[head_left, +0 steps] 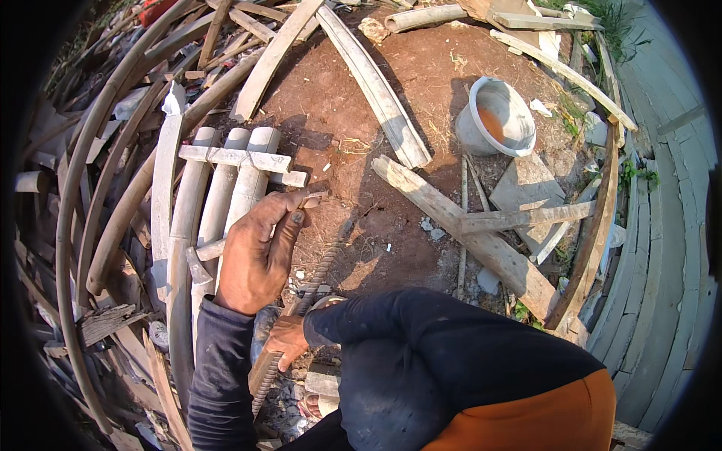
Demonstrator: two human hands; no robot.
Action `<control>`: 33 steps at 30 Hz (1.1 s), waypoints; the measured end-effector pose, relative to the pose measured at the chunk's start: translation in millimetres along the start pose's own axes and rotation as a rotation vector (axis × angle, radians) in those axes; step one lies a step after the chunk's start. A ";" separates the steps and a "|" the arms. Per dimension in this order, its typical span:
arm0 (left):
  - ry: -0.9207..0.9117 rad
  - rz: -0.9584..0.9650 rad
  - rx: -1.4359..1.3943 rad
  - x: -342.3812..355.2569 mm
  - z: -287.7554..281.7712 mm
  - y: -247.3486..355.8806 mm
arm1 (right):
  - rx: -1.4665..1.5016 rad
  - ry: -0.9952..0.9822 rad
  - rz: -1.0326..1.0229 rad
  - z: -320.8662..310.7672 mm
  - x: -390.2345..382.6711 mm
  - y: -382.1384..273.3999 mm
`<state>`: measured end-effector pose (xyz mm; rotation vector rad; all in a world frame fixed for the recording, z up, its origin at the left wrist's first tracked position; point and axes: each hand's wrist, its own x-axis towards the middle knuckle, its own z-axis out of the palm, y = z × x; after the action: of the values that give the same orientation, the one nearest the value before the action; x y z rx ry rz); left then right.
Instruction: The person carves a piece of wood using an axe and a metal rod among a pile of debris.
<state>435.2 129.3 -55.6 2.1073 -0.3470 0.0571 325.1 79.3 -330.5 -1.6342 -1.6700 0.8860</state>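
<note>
A: Where was the bar (325, 267)?

B: It slanted from the centre of the frame to the lower left, with the right hand (288, 338) at its lower half, beside a stick (261, 372).

A: How would it have handled?

B: Probably heavy and stiff; its ribs looked good against slipping. A hold near the middle seemed best for balance.

A: And the sliver (312, 197)?

B: Left of centre, at the tips of the left hand (254, 259). It looked light and perhaps brittle, so a gentle pinch by one end suited it.

A: The poses?

B: The left forearm rose from the lower left, thumb and fingers pinched on the sliver. The right arm crossed from the lower right, fingers curled; whether they clamped bar or stick could not be told.
</note>
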 end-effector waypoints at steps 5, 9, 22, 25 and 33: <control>0.051 -0.151 0.006 -48.8 -18.6 -50.2 | -0.207 0.061 0.040 10.4 -42.6 33.6; 0.198 -0.357 0.094 -143.2 -70.9 -87.0 | -0.178 0.241 0.154 -50.4 -56.7 25.0; 0.696 -0.811 0.127 -397.7 -162.9 -94.9 | -0.545 0.958 1.543 -394.4 -542.7 68.0; 0.664 -0.840 0.300 -397.7 -167.1 -70.3 | -0.711 0.720 1.475 -380.4 -487.3 99.7; 0.606 -0.816 0.368 -402.3 -161.5 -53.3 | -1.085 0.960 1.166 -372.9 -386.6 37.8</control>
<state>79.6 381.1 -84.7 2.3062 0.9415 0.2833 663.6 -294.0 -140.9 -3.0837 -0.2973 -0.6103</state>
